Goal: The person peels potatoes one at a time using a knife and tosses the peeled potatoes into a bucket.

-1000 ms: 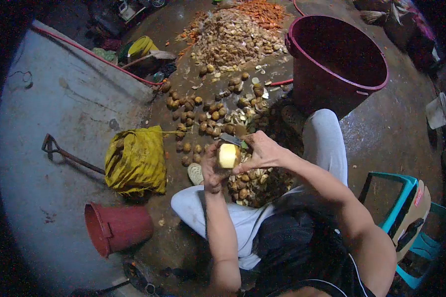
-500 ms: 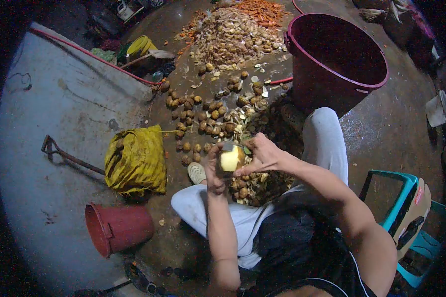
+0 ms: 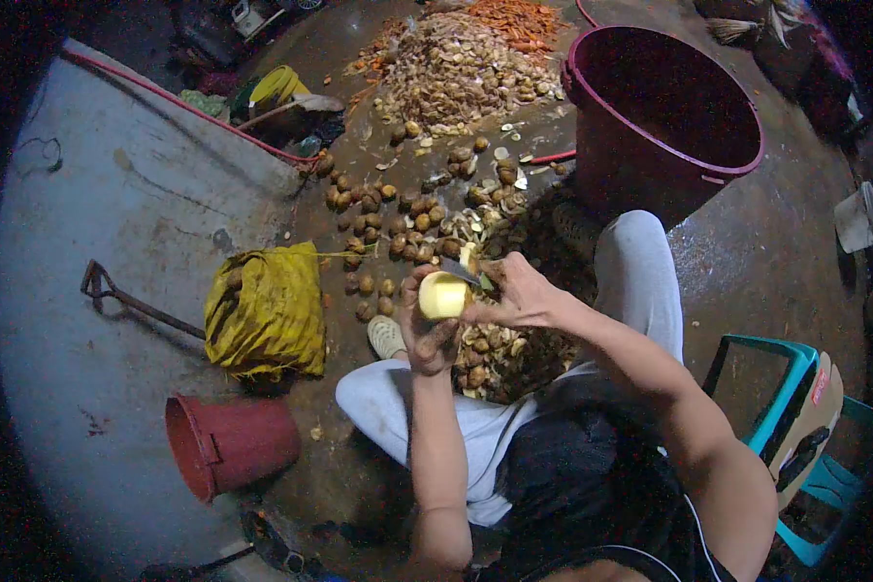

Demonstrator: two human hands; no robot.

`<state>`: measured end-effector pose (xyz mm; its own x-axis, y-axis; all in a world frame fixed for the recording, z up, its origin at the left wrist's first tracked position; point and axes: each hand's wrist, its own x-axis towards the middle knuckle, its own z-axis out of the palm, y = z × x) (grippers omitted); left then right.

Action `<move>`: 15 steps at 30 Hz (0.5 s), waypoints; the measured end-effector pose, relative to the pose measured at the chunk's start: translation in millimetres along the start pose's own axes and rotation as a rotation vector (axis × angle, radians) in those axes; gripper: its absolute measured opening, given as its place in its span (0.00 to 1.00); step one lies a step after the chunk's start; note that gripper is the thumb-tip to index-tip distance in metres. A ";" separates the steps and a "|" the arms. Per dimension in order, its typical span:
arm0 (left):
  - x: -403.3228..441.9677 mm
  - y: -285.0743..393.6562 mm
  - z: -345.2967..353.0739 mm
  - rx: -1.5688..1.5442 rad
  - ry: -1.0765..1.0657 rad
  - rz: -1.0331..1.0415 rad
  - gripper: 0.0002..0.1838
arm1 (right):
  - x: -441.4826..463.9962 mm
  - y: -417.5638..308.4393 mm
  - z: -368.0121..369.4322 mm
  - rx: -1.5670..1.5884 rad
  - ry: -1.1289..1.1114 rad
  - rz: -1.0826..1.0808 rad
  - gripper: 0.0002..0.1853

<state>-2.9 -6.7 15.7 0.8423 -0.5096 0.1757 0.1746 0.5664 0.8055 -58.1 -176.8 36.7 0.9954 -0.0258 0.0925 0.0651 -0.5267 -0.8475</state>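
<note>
My left hand [image 3: 429, 335] is wrapped round a potato [image 3: 444, 295], whose facing side is bare pale-yellow flesh. My right hand [image 3: 516, 294] grips a knife [image 3: 459, 272]; its handle is mostly hidden by the fingers, and the dark blade lies along the potato's upper edge. A piece of peel [image 3: 468, 256] stands above the blade. My right thumb reaches toward the potato's right side. Below my hands, between the legs, lies a heap of peelings and brown potatoes [image 3: 475, 376].
Unpeeled potatoes [image 3: 422, 223] are scattered on the wet floor ahead. Beyond them rise piles of pale peelings [image 3: 456, 82] and orange pieces [image 3: 519, 24]. A large maroon tub [image 3: 616, 145] stands right; a yellow sack [image 3: 267, 310] and red bucket [image 3: 242, 441] are left.
The blade has moved across the potato to its upper edge, and more pale flesh now shows. A peel piece has come up at the blade. My right hand has shifted slightly.
</note>
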 end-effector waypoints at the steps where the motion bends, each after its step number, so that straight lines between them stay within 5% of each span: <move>1: -0.1 0.2 0.0 0.000 -0.001 0.000 0.41 | -1.0 -4.4 -4.1 -0.020 -0.030 -0.027 0.40; 2: 0.0 0.0 -0.1 -0.031 -0.012 -0.003 0.41 | -2.9 -11.5 -5.6 0.084 0.102 -0.135 0.43; 15: -7.9 -8.3 -5.4 -0.001 -0.049 0.000 0.44 | -2.0 4.4 0.7 -0.106 0.020 -0.167 0.42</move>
<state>-8.3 -3.8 4.6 0.8163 -0.5407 0.2033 0.1749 0.5667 0.8052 -59.7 -178.5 32.4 0.9698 0.0532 0.2381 0.2200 -0.6120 -0.7597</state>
